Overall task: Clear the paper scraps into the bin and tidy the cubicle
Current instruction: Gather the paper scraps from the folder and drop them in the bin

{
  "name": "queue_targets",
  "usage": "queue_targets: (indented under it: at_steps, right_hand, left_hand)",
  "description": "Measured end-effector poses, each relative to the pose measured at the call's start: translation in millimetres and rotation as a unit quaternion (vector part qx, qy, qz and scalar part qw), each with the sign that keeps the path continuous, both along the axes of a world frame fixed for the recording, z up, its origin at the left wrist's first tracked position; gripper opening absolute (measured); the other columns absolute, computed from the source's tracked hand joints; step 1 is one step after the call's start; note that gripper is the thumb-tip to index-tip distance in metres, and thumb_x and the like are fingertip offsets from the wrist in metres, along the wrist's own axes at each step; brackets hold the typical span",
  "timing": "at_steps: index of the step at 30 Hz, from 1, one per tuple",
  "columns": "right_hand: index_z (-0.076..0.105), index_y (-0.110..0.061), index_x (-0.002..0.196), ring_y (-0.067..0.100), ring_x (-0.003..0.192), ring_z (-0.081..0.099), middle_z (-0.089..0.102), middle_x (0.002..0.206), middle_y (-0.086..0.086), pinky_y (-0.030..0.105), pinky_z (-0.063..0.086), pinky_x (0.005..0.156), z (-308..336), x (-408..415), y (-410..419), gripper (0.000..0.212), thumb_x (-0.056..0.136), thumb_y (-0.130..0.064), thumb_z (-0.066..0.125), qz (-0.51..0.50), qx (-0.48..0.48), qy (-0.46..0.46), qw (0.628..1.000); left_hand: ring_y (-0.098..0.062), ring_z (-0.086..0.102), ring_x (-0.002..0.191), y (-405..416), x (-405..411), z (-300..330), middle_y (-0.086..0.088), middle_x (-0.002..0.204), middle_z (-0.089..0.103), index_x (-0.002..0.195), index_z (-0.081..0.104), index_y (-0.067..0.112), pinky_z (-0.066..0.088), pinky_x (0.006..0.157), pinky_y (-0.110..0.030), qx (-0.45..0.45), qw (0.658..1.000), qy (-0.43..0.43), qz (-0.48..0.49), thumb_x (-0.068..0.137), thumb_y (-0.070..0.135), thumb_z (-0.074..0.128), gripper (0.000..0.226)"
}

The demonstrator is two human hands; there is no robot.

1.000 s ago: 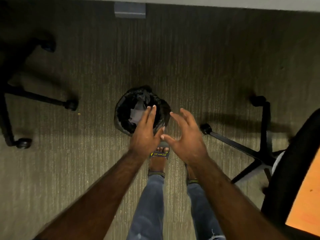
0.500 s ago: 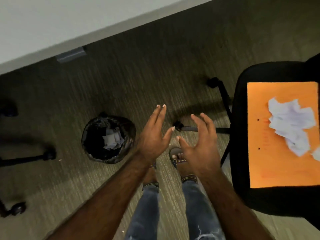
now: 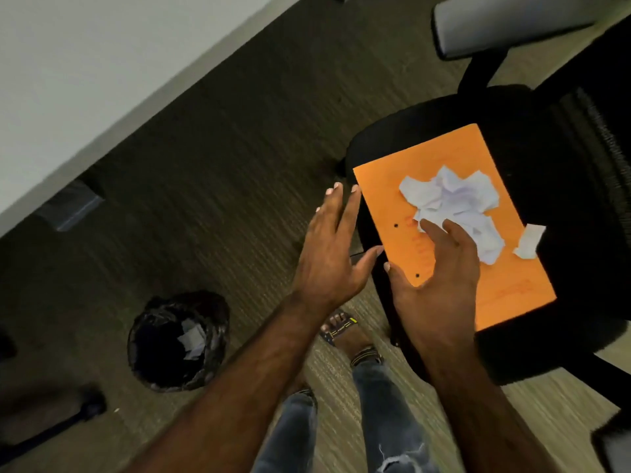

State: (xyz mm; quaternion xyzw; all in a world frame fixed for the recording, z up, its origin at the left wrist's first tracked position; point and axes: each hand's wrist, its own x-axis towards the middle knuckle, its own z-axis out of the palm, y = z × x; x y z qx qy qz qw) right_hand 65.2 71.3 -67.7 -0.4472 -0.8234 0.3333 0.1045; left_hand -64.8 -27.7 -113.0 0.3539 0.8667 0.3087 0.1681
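A pile of crumpled white paper scraps [image 3: 454, 203] lies on an orange folder [image 3: 386, 199] on the seat of a black office chair [image 3: 553, 138]. One more scrap [image 3: 528, 241] rests at the folder's right edge. My right hand [image 3: 440, 268] hovers over the folder's near left part, fingers spread, fingertips at the edge of the pile. My left hand [image 3: 331, 247] is open just left of the folder, over the chair's edge. A small bin with a black liner [image 3: 150, 343] stands on the carpet at lower left, with white scraps [image 3: 193, 339] inside.
A white wall runs along the upper left with a grey plate [image 3: 70, 208] at its base. The chair's grey armrest [image 3: 505, 25] is at the top right. Another chair's leg and caster [image 3: 85, 409] sit at lower left. My feet in sandals [image 3: 345, 332] stand between bin and chair.
My view has swung from the bin to the chair. Both open hands moved away from above the bin, rightward to the orange folder, and my right hand now reaches the scrap pile.
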Motion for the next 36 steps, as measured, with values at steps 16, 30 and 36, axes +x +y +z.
queue_targets:
  at_steps: [16, 30, 36]
  right_hand:
    - [0.037, -0.039, 0.159, 0.028, 0.156, 0.023, 0.017, 0.173, 0.003, 0.045, 0.034, 0.120, -27.3, 43.0, 93.3, 0.089, 0.086, -0.024, 0.086, -0.055, -0.020, -0.114, 0.992]
    - [0.073, -0.020, 0.127, 0.032, 0.133, 0.052, 0.055, 0.148, 0.010, 0.042, 0.045, 0.108, -52.4, 41.3, 110.5, 0.032, 0.096, -0.012, 0.071, -0.034, 0.047, -0.130, 0.990]
    - [0.077, -0.014, 0.121, 0.028, 0.124, 0.059, 0.064, 0.134, 0.011, 0.032, 0.043, 0.101, -47.7, 42.8, 103.5, 0.025, 0.097, -0.011, 0.070, -0.052, 0.058, -0.103, 0.992]
  left_hand:
    - [-0.038, 0.002, 0.161, 114.5, 27.3, -21.2, -0.018, 0.174, -0.002, 0.165, 0.008, 0.032, 0.021, 0.126, -0.056, -0.075, 0.987, 0.055, -0.133, 0.086, 0.068, 0.066, 0.105]
    - [-0.048, 0.038, 0.149, 122.2, 36.4, -47.9, -0.028, 0.157, 0.044, 0.132, 0.070, 0.014, 0.038, 0.118, -0.062, -0.012, 0.974, 0.130, -0.188, 0.094, 0.017, 0.072, 0.038]
    - [-0.050, 0.046, 0.142, 111.5, 38.8, -44.6, -0.031, 0.150, 0.052, 0.127, 0.071, 0.004, 0.049, 0.108, -0.062, 0.033, 0.976, 0.122, -0.180, 0.092, 0.006, 0.068, 0.035]
